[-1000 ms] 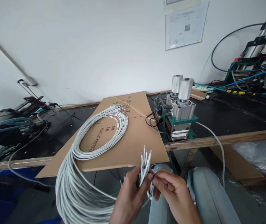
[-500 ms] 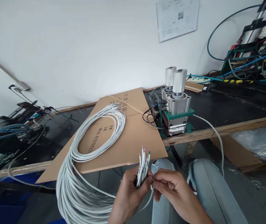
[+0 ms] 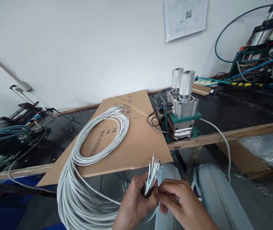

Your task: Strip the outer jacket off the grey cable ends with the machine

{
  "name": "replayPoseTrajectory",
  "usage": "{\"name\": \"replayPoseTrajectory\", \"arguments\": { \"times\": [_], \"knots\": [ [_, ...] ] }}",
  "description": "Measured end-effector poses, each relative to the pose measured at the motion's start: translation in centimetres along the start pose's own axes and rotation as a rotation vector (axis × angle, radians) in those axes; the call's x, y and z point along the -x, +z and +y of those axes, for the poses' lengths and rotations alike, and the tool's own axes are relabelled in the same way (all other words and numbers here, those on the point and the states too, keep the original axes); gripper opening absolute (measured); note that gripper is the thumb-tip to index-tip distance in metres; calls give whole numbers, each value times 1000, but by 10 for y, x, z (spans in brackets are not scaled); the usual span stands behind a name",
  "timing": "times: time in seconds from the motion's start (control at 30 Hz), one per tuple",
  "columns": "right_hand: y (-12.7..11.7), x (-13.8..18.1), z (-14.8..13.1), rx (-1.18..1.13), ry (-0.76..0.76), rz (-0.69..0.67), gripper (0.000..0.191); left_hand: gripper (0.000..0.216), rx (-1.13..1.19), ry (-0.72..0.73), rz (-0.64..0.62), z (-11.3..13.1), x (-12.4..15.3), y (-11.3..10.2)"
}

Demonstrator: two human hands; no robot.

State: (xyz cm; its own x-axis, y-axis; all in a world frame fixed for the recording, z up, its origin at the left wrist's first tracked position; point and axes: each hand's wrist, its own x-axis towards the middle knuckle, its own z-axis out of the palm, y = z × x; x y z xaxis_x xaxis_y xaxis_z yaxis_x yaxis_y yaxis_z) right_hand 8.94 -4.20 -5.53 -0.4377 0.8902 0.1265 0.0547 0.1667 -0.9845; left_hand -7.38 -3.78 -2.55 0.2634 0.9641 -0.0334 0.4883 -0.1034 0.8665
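Head view: left hand (image 3: pixel 138 202) clamps cable ends (image 3: pixel 152 175) near the cardboard edge (image 3: pixel 129 167), right hand (image 3: pixel 178 198) pinched together, machine (image 3: pixel 183 110) well apart.

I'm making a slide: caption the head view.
Left hand grips white cable ends, right hand close beside them; coiled cables lie partly on cardboard.

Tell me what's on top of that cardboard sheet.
Pale cables lie looped on the cardboard sheet and spill over its front edge; a thin tan strip crosses its far part. Printed text shows inside the loop; what the cables cover is hidden.
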Motion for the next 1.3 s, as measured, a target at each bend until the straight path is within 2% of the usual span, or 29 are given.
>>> {"name": "replayPoseTrajectory", "arguments": {
  "times": [0.2, 0.43, 0.53, 0.87, 1.07, 1.3],
  "knots": [
    [0, 1, 5, -55, -29, 19, 39, 12, 94, 19, -36, -2, 3, -4],
    [19, -2, 44, -517, -80, 81, 26, 14, 406, 21, -96, -10, 5, -3],
    [24, -2, 49, -629, -57, 66, 23, 15, 411, 8, -84, -11, 6, -2],
    [21, -3, 41, -648, -2, 24, 32, 12, 478, -23, -95, -16, 7, 2],
    [18, -3, 37, -607, -19, 21, 28, 10, 480, -22, -63, -12, 8, 1],
    [17, -2, 49, -602, -28, 16, 26, 7, 390, -36, -61, -16, 6, 1]
  ]
}}
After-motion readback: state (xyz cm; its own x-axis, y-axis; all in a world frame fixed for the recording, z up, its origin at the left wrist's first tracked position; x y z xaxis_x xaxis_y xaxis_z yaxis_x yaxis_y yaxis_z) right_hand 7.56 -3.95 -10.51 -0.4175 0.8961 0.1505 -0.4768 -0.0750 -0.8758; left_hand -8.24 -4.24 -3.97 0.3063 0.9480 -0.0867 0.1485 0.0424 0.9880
